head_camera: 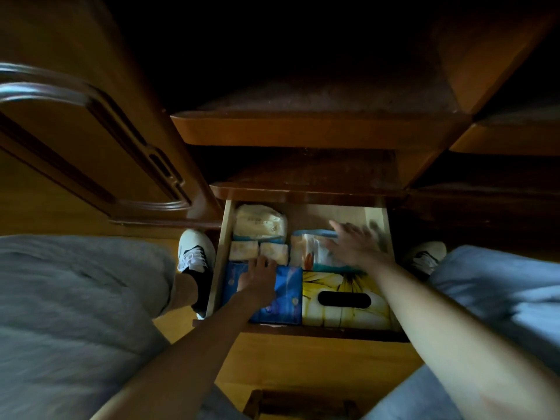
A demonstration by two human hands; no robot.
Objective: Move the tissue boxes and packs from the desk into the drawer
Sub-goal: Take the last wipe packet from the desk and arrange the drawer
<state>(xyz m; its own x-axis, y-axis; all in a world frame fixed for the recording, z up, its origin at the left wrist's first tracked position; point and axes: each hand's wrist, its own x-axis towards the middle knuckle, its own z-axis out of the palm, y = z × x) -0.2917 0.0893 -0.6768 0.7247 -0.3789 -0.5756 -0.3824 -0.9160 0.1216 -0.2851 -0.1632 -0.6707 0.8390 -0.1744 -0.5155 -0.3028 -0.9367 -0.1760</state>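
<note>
A: Drawer [218, 259], pale wood inside with a dark front rail, pulled out under the brown wooden desk [303, 189]. How full is it?

B: Nearly packed. Near left lies a blue patterned tissue pack [289, 294], tight against the yellow flower-printed tissue box with a dark oval slot [345, 301] at near right; the two together span the near rail from wall to wall.

A: And farther in?

B: Two small cream packs [259, 251] side by side, a bigger cream soft pack [260, 222] beyond them at far left, and a clear-wrapped pack with a blue edge [312, 250] at centre right. Bare floor shows only at the far right corner (partly behind blurred fingers).

A: The hands?

B: The left hand [257, 275] rests on the blue pack's far edge, fingers bent over toward the small packs; a true grip I cannot tell. The right hand [353, 245] is spread flat, fingers straight, over the clear-wrapped pack, close to the right wall, holding nothing.
</note>
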